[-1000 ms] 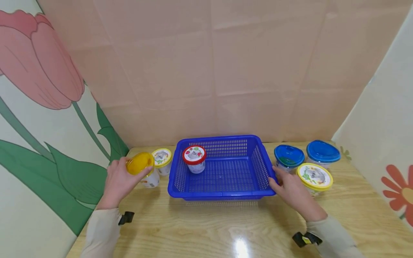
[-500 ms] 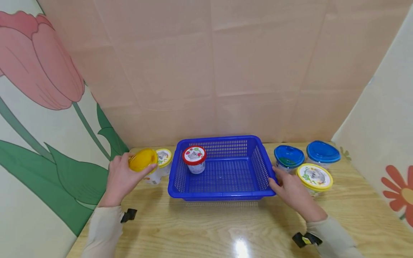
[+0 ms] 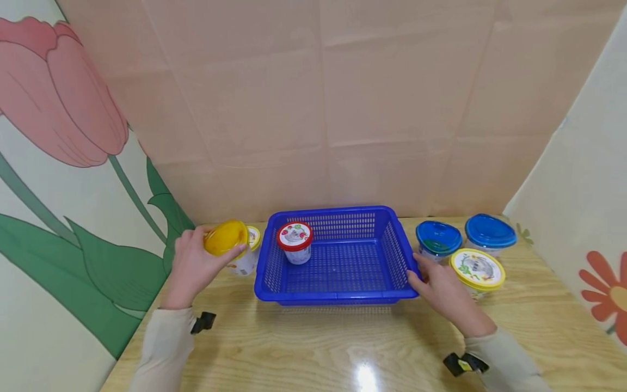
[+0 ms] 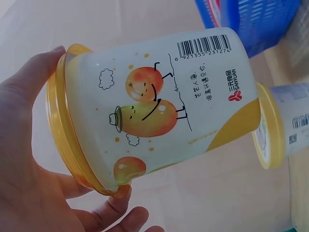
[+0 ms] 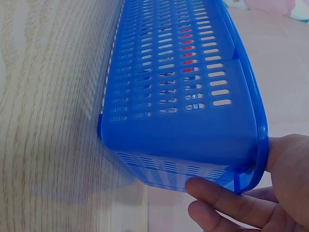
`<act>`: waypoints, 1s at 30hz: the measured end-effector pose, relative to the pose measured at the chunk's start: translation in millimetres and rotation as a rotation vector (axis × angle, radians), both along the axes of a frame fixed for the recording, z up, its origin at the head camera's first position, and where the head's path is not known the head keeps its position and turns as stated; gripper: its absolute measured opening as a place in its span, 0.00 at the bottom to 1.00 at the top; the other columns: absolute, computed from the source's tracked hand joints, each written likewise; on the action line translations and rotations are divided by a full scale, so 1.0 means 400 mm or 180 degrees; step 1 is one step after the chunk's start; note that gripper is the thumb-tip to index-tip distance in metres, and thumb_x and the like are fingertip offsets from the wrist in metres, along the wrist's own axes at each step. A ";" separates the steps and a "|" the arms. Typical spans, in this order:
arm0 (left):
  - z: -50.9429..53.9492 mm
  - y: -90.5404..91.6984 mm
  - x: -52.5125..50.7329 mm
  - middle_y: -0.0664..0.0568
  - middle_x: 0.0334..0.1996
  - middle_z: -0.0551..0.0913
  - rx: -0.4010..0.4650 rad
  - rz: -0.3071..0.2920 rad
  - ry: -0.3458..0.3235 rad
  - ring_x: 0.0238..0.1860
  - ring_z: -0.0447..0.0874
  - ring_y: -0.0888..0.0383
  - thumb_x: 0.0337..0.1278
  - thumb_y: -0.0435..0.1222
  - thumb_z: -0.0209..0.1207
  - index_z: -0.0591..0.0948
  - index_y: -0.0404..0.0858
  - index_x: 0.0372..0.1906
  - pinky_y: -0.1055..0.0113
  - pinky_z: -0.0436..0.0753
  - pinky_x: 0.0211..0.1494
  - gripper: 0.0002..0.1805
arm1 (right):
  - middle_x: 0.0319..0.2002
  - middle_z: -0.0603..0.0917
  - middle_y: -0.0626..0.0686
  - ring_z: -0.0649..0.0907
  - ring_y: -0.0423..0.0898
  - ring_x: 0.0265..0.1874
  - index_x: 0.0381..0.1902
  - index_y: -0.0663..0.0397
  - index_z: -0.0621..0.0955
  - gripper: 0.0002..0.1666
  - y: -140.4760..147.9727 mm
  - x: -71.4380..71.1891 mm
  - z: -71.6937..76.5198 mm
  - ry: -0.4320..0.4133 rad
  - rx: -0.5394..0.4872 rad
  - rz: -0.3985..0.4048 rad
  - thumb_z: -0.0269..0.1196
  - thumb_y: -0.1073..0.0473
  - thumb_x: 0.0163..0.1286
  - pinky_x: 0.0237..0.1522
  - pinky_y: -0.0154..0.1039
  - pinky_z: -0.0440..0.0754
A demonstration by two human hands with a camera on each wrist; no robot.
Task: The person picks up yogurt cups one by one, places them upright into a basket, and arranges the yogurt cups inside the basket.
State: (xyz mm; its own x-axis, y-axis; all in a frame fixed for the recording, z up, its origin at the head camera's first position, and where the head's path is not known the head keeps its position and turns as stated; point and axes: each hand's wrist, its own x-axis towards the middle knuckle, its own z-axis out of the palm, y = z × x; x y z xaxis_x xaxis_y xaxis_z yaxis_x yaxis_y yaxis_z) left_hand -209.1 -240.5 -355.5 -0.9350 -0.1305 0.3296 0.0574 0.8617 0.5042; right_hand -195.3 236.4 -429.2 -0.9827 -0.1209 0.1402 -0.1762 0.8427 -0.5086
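Observation:
My left hand grips a white cup by its translucent yellow lid, thumb on one side and fingers on the other. Fruit cartoons and a barcode show on its side. Just behind it is another white cup with a yellow-rimmed lid, partly hidden. A blue slotted plastic basket stands in the middle of the table, with a red-lidded cup upright inside at its left. My right hand holds the basket's right rim near the front corner; part of the thumb is hidden in the right wrist view.
Right of the basket stand two tubs with blue lids and one tub with a yellow-rimmed lid, close to my right hand. A pinkish-brown sheet covers the back. Painted walls flank the wooden table.
My left hand has moved right and slightly back with the yellow-lidded cup, nearer the basket, covering more of the cup behind. My right hand and the basket have stayed in place.

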 end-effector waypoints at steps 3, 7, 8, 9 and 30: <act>0.004 0.009 -0.001 0.40 0.47 0.72 0.0014 -0.0002 0.0008 0.51 0.64 0.43 0.44 0.72 0.63 0.74 0.32 0.59 0.57 0.67 0.40 0.52 | 0.41 0.85 0.68 0.79 0.45 0.25 0.67 0.77 0.68 0.35 0.000 0.000 -0.002 0.0005 0.0007 -0.0006 0.60 0.54 0.73 0.25 0.37 0.80; 0.007 0.019 -0.006 0.40 0.47 0.72 0.0043 -0.0040 0.0011 0.51 0.64 0.43 0.43 0.72 0.64 0.74 0.33 0.58 0.58 0.67 0.41 0.51 | 0.45 0.84 0.71 0.81 0.46 0.27 0.67 0.76 0.68 0.36 0.000 0.001 -0.002 -0.0001 0.0015 -0.0004 0.60 0.54 0.73 0.29 0.42 0.85; 0.008 0.022 -0.008 0.40 0.47 0.72 0.0056 -0.0055 0.0008 0.52 0.64 0.43 0.43 0.72 0.64 0.73 0.33 0.58 0.58 0.67 0.41 0.51 | 0.45 0.84 0.72 0.81 0.46 0.27 0.67 0.76 0.67 0.36 0.000 0.001 -0.002 -0.0007 0.0011 -0.0003 0.60 0.54 0.73 0.29 0.42 0.85; 0.008 0.026 -0.010 0.40 0.48 0.72 0.0062 -0.0068 0.0001 0.52 0.64 0.43 0.43 0.72 0.64 0.73 0.33 0.58 0.58 0.67 0.41 0.51 | 0.45 0.84 0.72 0.81 0.46 0.27 0.67 0.76 0.68 0.36 0.001 0.001 -0.002 -0.0002 0.0008 0.0000 0.60 0.54 0.73 0.29 0.42 0.85; 0.021 0.116 -0.041 0.41 0.52 0.73 0.0085 -0.0461 -0.0099 0.50 0.69 0.45 0.44 0.72 0.64 0.73 0.33 0.60 0.57 0.72 0.43 0.52 | 0.44 0.84 0.70 0.80 0.45 0.25 0.68 0.75 0.67 0.36 0.003 -0.001 -0.001 -0.0032 0.0014 0.0016 0.60 0.54 0.73 0.25 0.37 0.81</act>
